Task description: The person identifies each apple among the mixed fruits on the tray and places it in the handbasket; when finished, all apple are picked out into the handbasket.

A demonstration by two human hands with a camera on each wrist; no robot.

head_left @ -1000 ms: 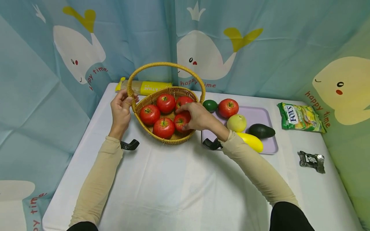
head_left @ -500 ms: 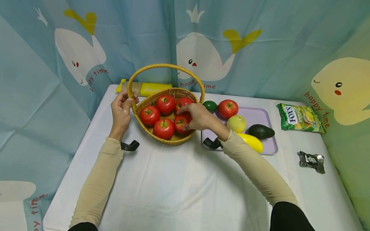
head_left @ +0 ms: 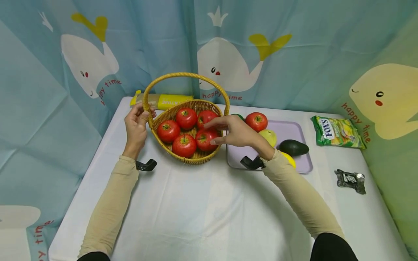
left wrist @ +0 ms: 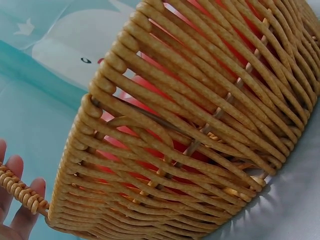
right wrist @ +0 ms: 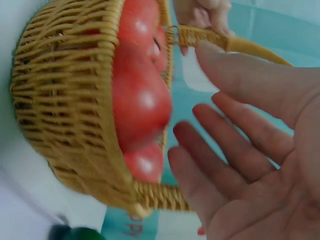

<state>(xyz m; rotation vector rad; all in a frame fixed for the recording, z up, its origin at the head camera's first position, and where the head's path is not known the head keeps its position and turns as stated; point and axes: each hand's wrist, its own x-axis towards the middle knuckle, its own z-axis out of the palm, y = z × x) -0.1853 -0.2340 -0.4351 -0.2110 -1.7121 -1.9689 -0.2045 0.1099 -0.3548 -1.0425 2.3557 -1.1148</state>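
A yellow wicker basket (head_left: 196, 160) stands toward the back of the table with several red apples inside. By the left base of its tall handle (head_left: 183, 74), my left hand (head_left: 135, 125) holds on with thumb and fingers. My right hand (head_left: 241, 132) hovers at the basket's right rim, its fingers parted and extended. Closest to it is the right front apple (head_left: 204, 139). In the right wrist view a gap shows between that hand (right wrist: 250, 135) and the apples (right wrist: 140, 100). The left wrist view has the basket's woven side (left wrist: 200, 120) up close.
Right of the basket, a lilac tray (head_left: 238, 157) bears a red apple (head_left: 256, 121), a pale yellow-green round fruit (head_left: 268, 137), an avocado (head_left: 294, 148) and a partly hidden yellow item. A yellow packet (head_left: 173, 100) lies behind the basket. Farther right are a green FOX'S bag (head_left: 337, 132) and a black wrapper (head_left: 351, 181).
My right hand has let go of the right front apple, which stays in the basket. It has drawn back to the right with its fingers spread. My left hand keeps its hold.
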